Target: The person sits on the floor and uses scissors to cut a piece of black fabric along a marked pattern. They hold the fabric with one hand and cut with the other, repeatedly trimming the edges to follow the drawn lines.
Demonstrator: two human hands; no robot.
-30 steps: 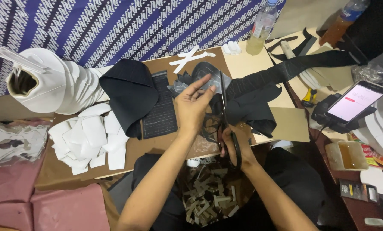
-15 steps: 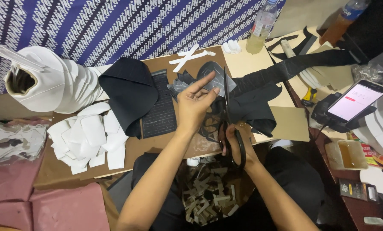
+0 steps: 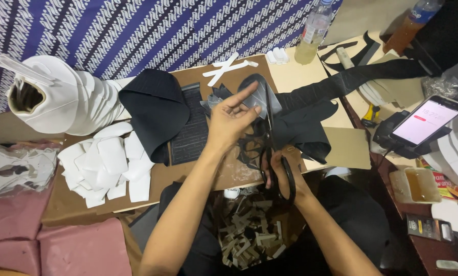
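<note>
My right hand (image 3: pixel 285 176) grips black-handled scissors (image 3: pixel 271 138), blades pointing away from me. My left hand (image 3: pixel 232 118) pinches a small piece of grey and black material (image 3: pixel 257 99) right at the blades, with two fingers stretched out. Both hands hover over a brown cardboard work board (image 3: pixel 198 176). Black fabric pieces (image 3: pixel 311 128) lie just right of the scissors. A black ribbed panel (image 3: pixel 190 125) and a folded black cloth (image 3: pixel 155 107) rest left of my left hand.
A pile of white cut pieces (image 3: pixel 106 163) and a big white roll (image 3: pixel 60 102) sit at the left. Offcuts (image 3: pixel 249 232) fill a bin below the table edge. A phone on a stand (image 3: pixel 426 122), two bottles (image 3: pixel 313 30) and a small tray (image 3: pixel 415 184) stand at the right.
My left hand has turned the small piece slightly and shifted a little along the blades. The scissors stay in nearly the same spot.
</note>
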